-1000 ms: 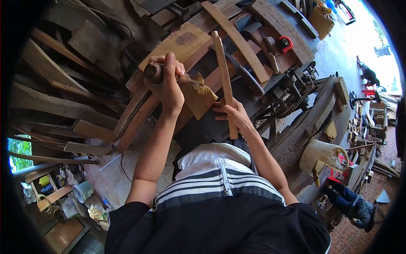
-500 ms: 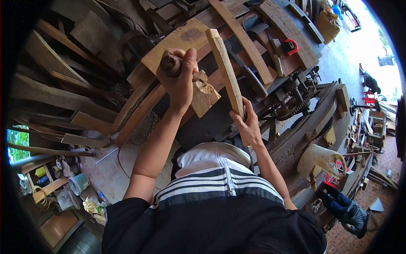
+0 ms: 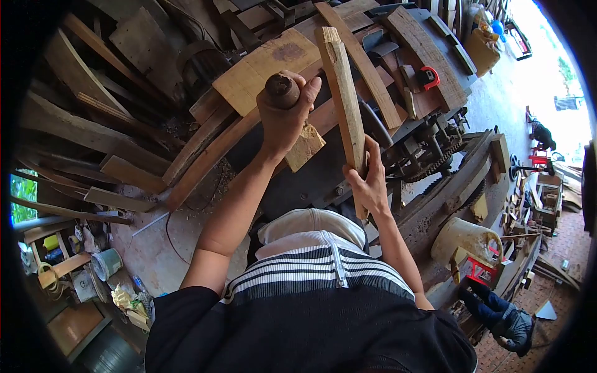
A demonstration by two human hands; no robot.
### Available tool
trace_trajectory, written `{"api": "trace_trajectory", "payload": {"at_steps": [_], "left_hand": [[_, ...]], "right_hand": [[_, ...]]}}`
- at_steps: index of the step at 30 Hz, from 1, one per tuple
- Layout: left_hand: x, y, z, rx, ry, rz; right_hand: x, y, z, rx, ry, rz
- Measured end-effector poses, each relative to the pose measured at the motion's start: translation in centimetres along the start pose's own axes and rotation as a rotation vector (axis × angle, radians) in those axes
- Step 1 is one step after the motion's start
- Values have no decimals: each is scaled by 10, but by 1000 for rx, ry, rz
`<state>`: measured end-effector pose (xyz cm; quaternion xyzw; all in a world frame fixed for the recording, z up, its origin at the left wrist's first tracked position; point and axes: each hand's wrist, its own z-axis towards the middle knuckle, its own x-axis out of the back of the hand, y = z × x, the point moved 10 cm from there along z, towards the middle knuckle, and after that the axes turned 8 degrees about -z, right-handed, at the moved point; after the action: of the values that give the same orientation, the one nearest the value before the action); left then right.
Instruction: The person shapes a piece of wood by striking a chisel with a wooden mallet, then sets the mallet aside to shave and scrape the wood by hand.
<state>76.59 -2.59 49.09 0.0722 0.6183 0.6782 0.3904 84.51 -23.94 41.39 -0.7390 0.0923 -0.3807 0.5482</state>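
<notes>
My left hand (image 3: 285, 118) is wrapped round the thick wooden handle (image 3: 282, 91) of a tool, seen end-on. The rest of that tool is hidden below the fist. Close beside it, my right hand (image 3: 369, 181) grips the lower part of a long squared wood stick (image 3: 346, 93). The stick's far end looks rough and freshly cut. A chipped wood block (image 3: 305, 148) sits under and just beyond my left hand. The stick leans over the bench, pointing away from me, and stands apart from the handle.
A broad board (image 3: 264, 65) lies on the bench behind the left hand. A red tape measure (image 3: 428, 78) rests among wood strips at the right. Machinery with a chain (image 3: 435, 155) and a white bucket (image 3: 457, 242) stand to the right. A person (image 3: 504, 317) is at the lower right.
My left hand has moved right with the handle, closer to the stick. My right hand has shifted slightly right, and the stick's far end has moved up and right.
</notes>
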Motion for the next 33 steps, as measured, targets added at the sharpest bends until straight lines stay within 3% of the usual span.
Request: {"api": "trace_trajectory", "payload": {"at_steps": [3,5,9,12,13,14,15,16,19,21,22,24,25,26,28,32,33], "left_hand": [[-4,4,-3,-8,-2,-1],[-8,6,-6,-74,7,54],[-19,6,-12,-123,-26,71],[-25,8,-10,-176,-42,96],[-22,3,-9,-152,-51,108],[-21,-3,-9,-126,-59,119],[-28,19,-14,-199,-17,-90],[-26,16,-15,-204,-30,-95],[-19,10,-14,-201,-32,-89],[-14,6,-14,-135,-21,-27],[-12,3,-13,-86,-16,32],[-15,6,-17,-142,-46,-42],[-10,5,-17,-202,-16,26],[-5,7,-20,-259,10,96],[-9,15,-18,-214,0,23],[4,-1,-25,-110,-17,-143],[7,-16,-24,-149,-112,87]], "right_hand": [[-2,-3,-1,-40,-12,19],[1,-19,7,98,31,-33],[38,-138,10,450,139,101],[77,-217,-11,944,348,-85],[83,-227,-16,945,363,-90],[69,-232,-13,877,219,-251],[54,-229,-10,804,72,-409],[39,-204,2,621,-52,-663],[44,-225,-2,701,-24,-598],[70,-255,-16,802,130,-201],[70,-254,-17,798,132,-196],[52,-241,-13,721,26,-513],[33,-215,-2,608,-134,-687],[30,-210,-1,598,-125,-673],[38,-232,-8,780,-24,-473],[41,-238,-16,770,-34,-224],[20,-212,-6,568,-245,-435]]}}
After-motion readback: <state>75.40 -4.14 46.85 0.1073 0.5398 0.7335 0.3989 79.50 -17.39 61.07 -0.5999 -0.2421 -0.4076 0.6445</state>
